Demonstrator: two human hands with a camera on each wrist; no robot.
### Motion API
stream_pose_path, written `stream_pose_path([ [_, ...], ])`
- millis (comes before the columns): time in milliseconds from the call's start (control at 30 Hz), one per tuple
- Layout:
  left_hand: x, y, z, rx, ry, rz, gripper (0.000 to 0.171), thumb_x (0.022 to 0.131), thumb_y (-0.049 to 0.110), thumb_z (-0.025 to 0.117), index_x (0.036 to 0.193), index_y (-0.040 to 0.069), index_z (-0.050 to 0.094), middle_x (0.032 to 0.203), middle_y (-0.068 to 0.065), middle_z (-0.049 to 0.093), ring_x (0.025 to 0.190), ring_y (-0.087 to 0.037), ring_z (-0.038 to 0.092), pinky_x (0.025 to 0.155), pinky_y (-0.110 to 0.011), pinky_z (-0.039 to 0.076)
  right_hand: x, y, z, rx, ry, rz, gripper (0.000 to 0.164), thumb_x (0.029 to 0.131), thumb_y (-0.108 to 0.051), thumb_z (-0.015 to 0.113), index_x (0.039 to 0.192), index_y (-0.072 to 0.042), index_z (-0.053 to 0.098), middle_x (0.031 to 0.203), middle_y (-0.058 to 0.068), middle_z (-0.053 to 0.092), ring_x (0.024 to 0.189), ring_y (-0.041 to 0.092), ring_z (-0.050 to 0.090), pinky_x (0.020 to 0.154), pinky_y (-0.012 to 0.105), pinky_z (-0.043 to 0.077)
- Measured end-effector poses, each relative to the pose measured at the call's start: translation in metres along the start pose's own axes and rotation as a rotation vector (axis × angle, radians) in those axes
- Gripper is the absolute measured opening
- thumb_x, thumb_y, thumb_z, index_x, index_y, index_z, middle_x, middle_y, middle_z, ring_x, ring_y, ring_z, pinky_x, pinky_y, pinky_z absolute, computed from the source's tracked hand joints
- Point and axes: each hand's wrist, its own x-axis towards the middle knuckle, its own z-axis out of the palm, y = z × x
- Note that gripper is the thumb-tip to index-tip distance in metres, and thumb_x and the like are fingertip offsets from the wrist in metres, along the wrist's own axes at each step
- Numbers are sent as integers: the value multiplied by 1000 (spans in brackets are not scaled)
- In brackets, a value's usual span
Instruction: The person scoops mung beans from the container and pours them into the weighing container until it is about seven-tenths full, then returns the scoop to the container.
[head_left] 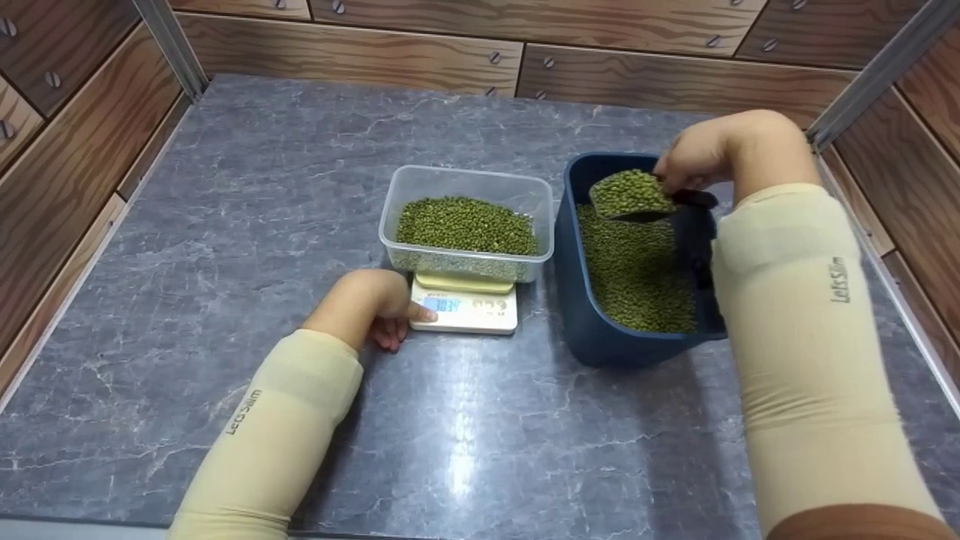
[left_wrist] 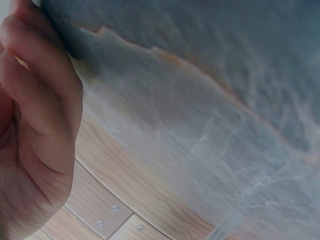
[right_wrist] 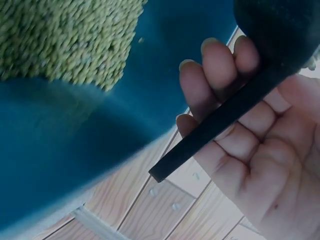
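Note:
My right hand (head_left: 694, 157) grips the handle of a black scoop (right_wrist: 215, 120), its fingers curled round it. The scoop is heaped with green mung beans (head_left: 631, 192) and hangs over the far part of a dark blue bin (head_left: 600, 330), which holds more of the same beans (head_left: 637, 277). My left hand (head_left: 379, 300) rests at the left front corner of a white kitchen scale (head_left: 465, 321), one digit touching it beside the lit display. On the scale stands a clear plastic container (head_left: 469, 266) partly filled with mung beans (head_left: 465, 225). The left wrist view shows loosely bent fingers (left_wrist: 45, 95).
The bin stands close to the container's right side. A grey marbled tabletop (head_left: 247, 187) lies under everything. Wood-patterned panels (head_left: 360, 49) wall in the back and sides, with metal posts (head_left: 172, 49) at the back corners.

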Motion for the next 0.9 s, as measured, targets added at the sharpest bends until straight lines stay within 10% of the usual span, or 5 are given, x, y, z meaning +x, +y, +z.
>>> stream_pose_path([
  [500, 2, 3, 0, -31, -4, -13, 49, 83, 50, 56, 69, 3, 59, 59, -5, 61, 50, -12, 58, 56, -25, 52, 17, -62, 9, -101, 61, 13, 30, 90, -7, 47, 63, -15, 37, 59, -4, 38, 53, 10, 36, 56, 24, 36],
  [733, 1, 2, -1, -11, -7, -6, 50, 84, 51, 56, 70, 3, 59, 59, -5, 62, 49, -12, 58, 58, -25, 53, 18, -84, 13, -119, 91, 99, 20, 89, -6, 42, 96, 5, 58, 71, 2, 64, 63, 13, 60, 62, 26, 49],
  [900, 2, 0, -1, 9, -24, -5, 51, 85, 53, 53, 69, 4, 58, 58, -4, 61, 48, -10, 57, 58, -24, 52, 15, -98, 19, -257, 129, 95, 22, 84, -2, 40, 83, 2, 61, 65, 2, 61, 58, 14, 57, 57, 27, 48],
])
